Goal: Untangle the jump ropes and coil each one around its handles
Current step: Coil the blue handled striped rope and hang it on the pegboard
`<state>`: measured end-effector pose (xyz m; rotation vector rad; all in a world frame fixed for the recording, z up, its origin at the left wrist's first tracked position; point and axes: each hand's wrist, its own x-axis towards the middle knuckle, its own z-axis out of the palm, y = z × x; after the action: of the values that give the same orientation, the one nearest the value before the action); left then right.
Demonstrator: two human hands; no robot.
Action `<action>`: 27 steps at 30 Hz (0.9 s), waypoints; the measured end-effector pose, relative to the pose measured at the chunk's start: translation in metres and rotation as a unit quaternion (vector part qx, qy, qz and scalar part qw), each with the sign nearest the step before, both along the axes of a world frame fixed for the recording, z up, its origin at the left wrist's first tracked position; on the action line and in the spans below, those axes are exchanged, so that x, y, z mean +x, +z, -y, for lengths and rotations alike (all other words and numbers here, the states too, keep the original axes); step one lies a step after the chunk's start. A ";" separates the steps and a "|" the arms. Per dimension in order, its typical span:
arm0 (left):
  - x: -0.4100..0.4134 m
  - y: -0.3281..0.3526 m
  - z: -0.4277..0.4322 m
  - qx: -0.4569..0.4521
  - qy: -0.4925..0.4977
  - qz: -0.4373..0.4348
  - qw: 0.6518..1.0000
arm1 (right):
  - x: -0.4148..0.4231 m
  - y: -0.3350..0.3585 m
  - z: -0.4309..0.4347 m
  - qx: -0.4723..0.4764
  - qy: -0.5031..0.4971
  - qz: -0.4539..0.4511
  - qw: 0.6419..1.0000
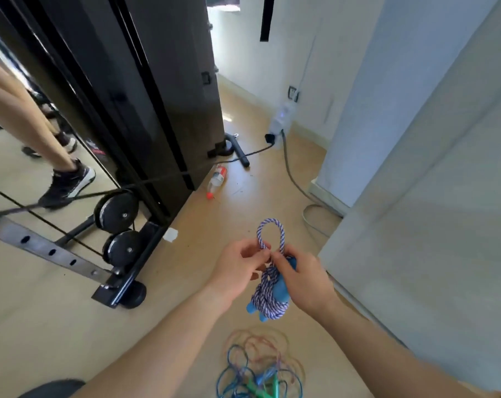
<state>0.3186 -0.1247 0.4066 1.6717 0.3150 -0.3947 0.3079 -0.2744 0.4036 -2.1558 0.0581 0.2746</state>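
Both hands were raised above the floor (56, 317), working one rope. The left hand (235, 271) had its grip pinched shut on the striped rope (268, 294) at the base of a free loop (270, 234) that stood up above the fingers. The right hand (306, 282) had its grip closed around the blue handles (280, 290) and also met the rope at the same pinch point, fingertips of both hands touching or nearly so. Below the pinch, the rope lay wound in many turns around the handles; handle ends (255, 310) stuck out under the coil.

A second tangle of thin ropes (257, 366), blue and reddish strands mixed, lay loose on the floor directly under the forearms, with green handles (260, 387) at the lower edge of view. Not coiled.

Surroundings: black machine (157, 96) with two pulleys (117, 211) to the left; a bottle (217, 179) on its side beside its corner; a grey cable (293, 173) running along the floor toward the white wall (430, 168) on the right. A mirror (28, 156) at far left showed legs and dark shoes.
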 end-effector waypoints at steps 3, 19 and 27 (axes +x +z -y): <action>0.015 0.095 0.005 -0.004 -0.008 -0.004 1.000 | 0.014 0.097 0.005 -0.010 -0.021 0.010 1.000; 0.104 0.501 -0.012 0.051 -0.039 0.074 0.995 | 0.104 0.497 -0.010 -0.005 -0.032 0.058 0.998; 0.183 0.559 -0.007 0.047 0.015 0.118 0.992 | 0.179 0.558 -0.019 0.018 -0.041 0.079 0.996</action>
<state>0.5020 -0.1179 0.9655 1.7845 0.1843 -0.1583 0.4869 -0.2555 0.9617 -2.1267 0.0507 0.0578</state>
